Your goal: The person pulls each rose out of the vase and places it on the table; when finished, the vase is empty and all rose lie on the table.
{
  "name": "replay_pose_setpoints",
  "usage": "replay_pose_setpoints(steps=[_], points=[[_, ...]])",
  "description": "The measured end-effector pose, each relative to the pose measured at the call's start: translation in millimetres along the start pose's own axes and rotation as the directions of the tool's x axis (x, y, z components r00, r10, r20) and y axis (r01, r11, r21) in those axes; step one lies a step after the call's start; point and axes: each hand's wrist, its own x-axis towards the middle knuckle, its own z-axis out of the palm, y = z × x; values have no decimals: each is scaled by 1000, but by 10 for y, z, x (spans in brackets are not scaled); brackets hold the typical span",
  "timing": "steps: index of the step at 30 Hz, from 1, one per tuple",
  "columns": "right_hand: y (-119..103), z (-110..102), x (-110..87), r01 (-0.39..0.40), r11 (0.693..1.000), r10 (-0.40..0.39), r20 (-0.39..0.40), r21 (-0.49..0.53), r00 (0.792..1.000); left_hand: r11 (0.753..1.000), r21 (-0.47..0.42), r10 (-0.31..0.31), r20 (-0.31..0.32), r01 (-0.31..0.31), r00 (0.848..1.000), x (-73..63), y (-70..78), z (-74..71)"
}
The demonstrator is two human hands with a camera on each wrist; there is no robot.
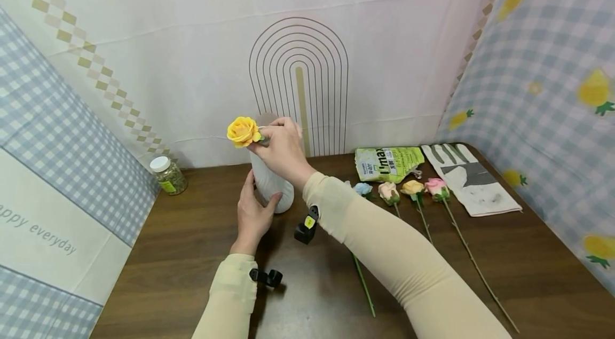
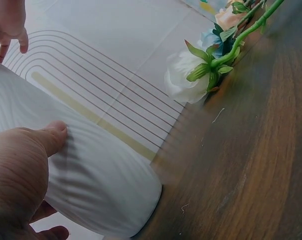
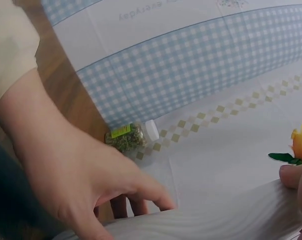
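A white vase (image 1: 274,181) with a rippled surface stands on the table, its upper part hidden behind my right hand. My left hand (image 1: 253,213) grips its lower body, thumb (image 2: 53,137) on the near side. At the vase's top, my right hand (image 1: 283,149) holds a yellow rose (image 1: 242,132) just below its bloom. The bloom points left, and the stem is hidden by the hand and vase. In the right wrist view only the right thumb (image 3: 291,176) and part of the fingers show, close by the rose's green leaf.
On the right lie a blue rose (image 1: 362,188), a pale peach rose (image 1: 388,192), an orange-yellow rose (image 1: 413,188), a pink rose (image 1: 437,187) and a white rose (image 2: 187,77). Behind them are a green packet (image 1: 389,164) and a folded cloth (image 1: 473,179). A lidded jar (image 1: 169,176) stands far left.
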Motion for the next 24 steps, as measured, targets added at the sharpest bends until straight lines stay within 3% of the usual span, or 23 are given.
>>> replay_pose_setpoints(steps=[10, 19, 24], points=[[36, -120, 16, 74, 990, -62, -100, 123, 993, 1000, -14, 12, -7, -12, 1000, -4, 9, -7], [145, -113, -46, -31, 968, 62, -115, 248, 991, 1000, 2, -18, 1, 18, 1000, -10, 17, -9], [173, -104, -66, -25, 968, 57, -118, 250, 991, 999, 8, -35, 9, 34, 999, -6, 18, -5]])
